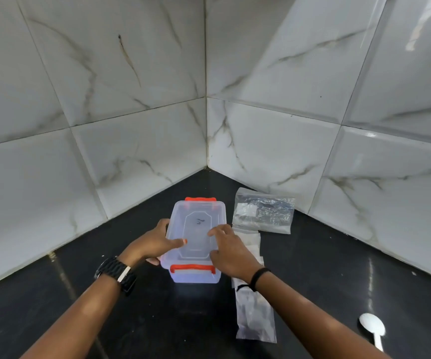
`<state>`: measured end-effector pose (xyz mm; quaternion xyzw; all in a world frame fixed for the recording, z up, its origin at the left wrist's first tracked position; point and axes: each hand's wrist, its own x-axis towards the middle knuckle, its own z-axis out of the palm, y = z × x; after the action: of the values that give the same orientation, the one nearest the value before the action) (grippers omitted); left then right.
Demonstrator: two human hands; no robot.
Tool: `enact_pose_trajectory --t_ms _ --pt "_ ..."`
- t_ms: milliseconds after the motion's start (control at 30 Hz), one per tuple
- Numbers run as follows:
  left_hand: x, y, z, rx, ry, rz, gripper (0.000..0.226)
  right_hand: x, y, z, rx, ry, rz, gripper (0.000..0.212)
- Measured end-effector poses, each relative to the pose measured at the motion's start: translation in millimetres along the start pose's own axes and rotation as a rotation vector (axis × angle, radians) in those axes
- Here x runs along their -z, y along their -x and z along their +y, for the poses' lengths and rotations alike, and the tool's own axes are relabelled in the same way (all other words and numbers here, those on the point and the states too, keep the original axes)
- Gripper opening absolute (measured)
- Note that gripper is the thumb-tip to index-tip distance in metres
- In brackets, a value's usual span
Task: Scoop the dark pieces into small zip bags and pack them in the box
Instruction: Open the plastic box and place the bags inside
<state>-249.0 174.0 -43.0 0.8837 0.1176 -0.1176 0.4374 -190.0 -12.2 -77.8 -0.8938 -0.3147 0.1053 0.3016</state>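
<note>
Centre frame, on a black counter [53,294], left hand [157,242] grips the closed box [196,229] steady while right hand [227,251] presses spread fingers on its lid, probably opening it.

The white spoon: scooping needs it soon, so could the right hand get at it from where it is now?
Probably yes. The spoon lies alone on the black counter, right of the right hand, which only rests on the box lid. Nothing lies between.
</note>
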Motion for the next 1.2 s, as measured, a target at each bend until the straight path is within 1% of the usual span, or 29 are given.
enact_pose_trajectory --t_ms 33,100,133,167,233,300,367,400,467,500,533,567,633,667,700,767,867,1000,1133,1200 --pt "0 -5 -3 0.043 -0.001 0.010 0.023 4 6 -1 0.015 0.003 -0.019 0.045" --pt "-3 -19 -10 0.095 -0.060 0.084 0.045 14 9 -2 0.013 0.012 -0.068 0.048" --pt "-5 -24 -12 0.110 -0.089 0.135 0.051 21 7 -2 0.001 0.007 -0.106 0.051" --pt "-8 -29 -12 0.111 -0.093 0.166 0.055 28 0 -1 -0.020 -0.014 -0.141 0.055" --pt "-15 -35 -13 0.086 -0.050 0.203 0.053 41 -18 3 -0.082 -0.080 -0.181 0.059" --pt "-21 -37 -14 0.059 0.002 0.235 0.050 47 -42 10 -0.135 -0.103 -0.137 0.058" --pt "-22 -38 -17 0.024 0.017 0.260 0.049 51 -69 15 -0.173 -0.131 -0.013 0.051" --pt "-22 -39 -18 0.013 0.024 0.268 0.049 52 -84 18 -0.190 -0.162 0.042 0.045" --pt "-23 -40 -19 -0.005 0.044 0.273 0.047 57 -105 19 -0.224 -0.216 0.095 0.020" --pt "-23 -41 -20 -0.009 0.056 0.278 0.047 58 -115 18 -0.254 -0.245 0.081 0.023" --pt "-23 -41 -20 -0.009 0.063 0.287 0.047 59 -124 21 -0.308 -0.300 0.052 0.028" --pt "-24 -41 -20 -0.009 0.072 0.297 0.047 57 -129 23 -0.403 -0.427 0.002 0.029" --pt "-26 -43 -20 -0.010 0.089 0.322 0.048 55 -135 31 -0.580 -0.772 -0.105 0.037" --pt "-27 -43 -20 -0.012 0.093 0.335 0.048 53 -138 36 -0.604 -0.903 -0.165 0.033" --pt "-28 -44 -20 -0.009 0.093 0.345 0.048 54 -137 38 -0.614 -0.953 -0.219 0.029" --pt "-30 -46 -21 -0.003 0.090 0.366 0.049 55 -136 43 -0.607 -0.966 -0.267 0.024" --pt "-31 -48 -23 0.006 0.084 0.397 0.050 56 -139 49 -0.583 -1.003 -0.291 0.023" --pt "-32 -51 -24 0.016 0.084 0.427 0.050 57 -144 56 -0.552 -0.975 -0.334 0.022" --pt "-36 -54 -24 0.023 0.094 0.456 0.049 55 -150 52 -0.584 -0.924 -0.267 0.020" --pt "-39 -55 -22 0.025 0.082 0.464 0.048 47 -151 47 -0.610 -0.806 -0.162 0.029"
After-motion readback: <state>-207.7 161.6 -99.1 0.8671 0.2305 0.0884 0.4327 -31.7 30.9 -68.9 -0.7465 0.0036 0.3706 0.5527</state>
